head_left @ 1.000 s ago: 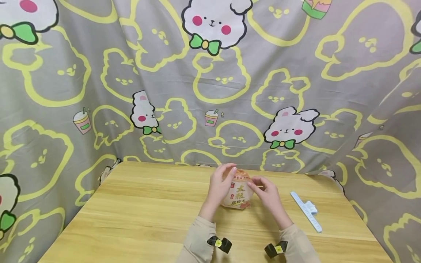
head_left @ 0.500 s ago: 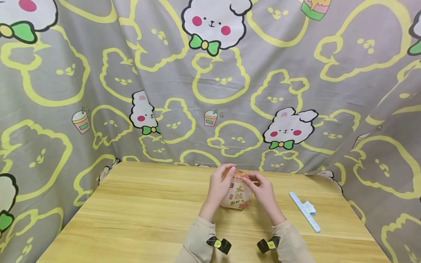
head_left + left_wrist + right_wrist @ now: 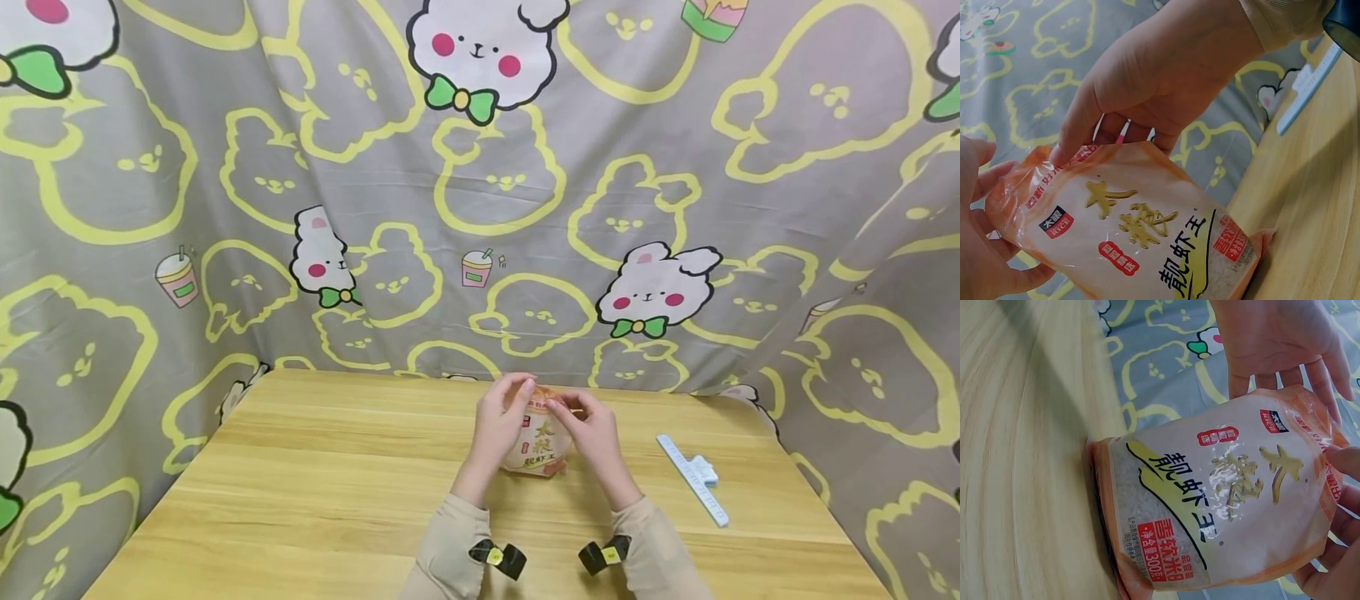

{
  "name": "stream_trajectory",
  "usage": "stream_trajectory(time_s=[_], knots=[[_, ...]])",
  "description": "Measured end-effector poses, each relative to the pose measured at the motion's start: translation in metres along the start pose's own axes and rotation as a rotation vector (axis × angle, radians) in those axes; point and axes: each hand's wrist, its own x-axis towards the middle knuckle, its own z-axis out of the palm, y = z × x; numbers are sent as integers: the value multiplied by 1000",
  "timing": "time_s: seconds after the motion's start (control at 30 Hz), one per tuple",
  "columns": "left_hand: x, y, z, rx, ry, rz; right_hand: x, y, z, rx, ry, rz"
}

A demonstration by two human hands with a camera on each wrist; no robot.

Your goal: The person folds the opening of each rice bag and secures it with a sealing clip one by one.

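Observation:
A small plastic bag of rice (image 3: 538, 444) stands upright on the table, orange at its edges, with gold and black lettering and a window showing white grains. My left hand (image 3: 498, 419) holds its upper left side, some fingers behind the bag. With thumb in front and fingers behind, my right hand (image 3: 595, 429) pinches the top edge near the right corner. In the left wrist view the bag's crinkled top (image 3: 1013, 200) lies between both hands. Its lower end (image 3: 1110, 512) touches the wood in the right wrist view. Fingertips behind the bag are partly hidden.
A pale blue bag clip (image 3: 693, 481) with a long ruler-like bar lies on the wooden table (image 3: 300, 500), right of the right hand. A grey curtain (image 3: 390, 192) with cartoon prints rises behind the table and along both sides.
My right hand has moved left and slightly up along the bag's top edge, its thumb closer to the left hand. The left hand keeps its hold, and the bag stays in place.

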Motion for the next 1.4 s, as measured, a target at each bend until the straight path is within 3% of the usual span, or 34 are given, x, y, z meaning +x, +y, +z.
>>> stream_trajectory(time_s=[0.23, 0.47, 0.6, 0.83, 1.1, 1.4], knots=[[0, 1, -1, 6, 7, -7, -9, -36, -4, -9, -7, -5], [-1, 4, -1, 13, 5, -9, -2, -10, 3, -2, 12, 4], [-1, 5, -1, 5, -3, -7, -2, -2, 4, 7, 19, -42], [-1, 5, 0, 14, 0, -5, -3, 1, 7, -14, 22, -123], [-2, 5, 2, 25, 11, -16, -5, -9, 6, -22, 32, -127], [-4, 4, 6, 37, 66, 56, 5, 6, -5, -9, -85, -161]])
